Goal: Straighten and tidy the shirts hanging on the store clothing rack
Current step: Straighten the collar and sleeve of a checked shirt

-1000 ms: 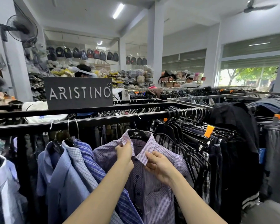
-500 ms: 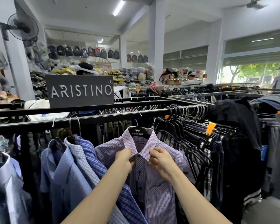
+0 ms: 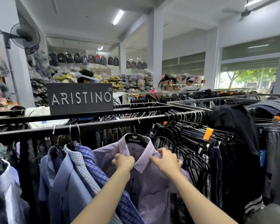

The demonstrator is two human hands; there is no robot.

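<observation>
A lilac checked shirt (image 3: 145, 188) hangs facing me on a black hanger (image 3: 135, 139) from the black rack rail (image 3: 103, 125). My left hand (image 3: 124, 162) grips the left side of its collar. My right hand (image 3: 167, 160) lies on the right shoulder beside the collar, its fingers curled over the cloth. To the left hang a dark blue checked shirt (image 3: 94, 165), a pale checked shirt (image 3: 78, 164) and a plain blue shirt (image 3: 63, 183).
Dark garments on several black hangers (image 3: 192, 139) crowd the rail to the right, with an orange size tag (image 3: 208, 134). A grey brand sign (image 3: 80, 98) stands on the rear rail. More racks, a pillar (image 3: 154, 50) and people lie beyond.
Both hands moved apart from the collar's front opening, the left to the left collar side, the right out onto the right shoulder. The collar now lies flatter.
</observation>
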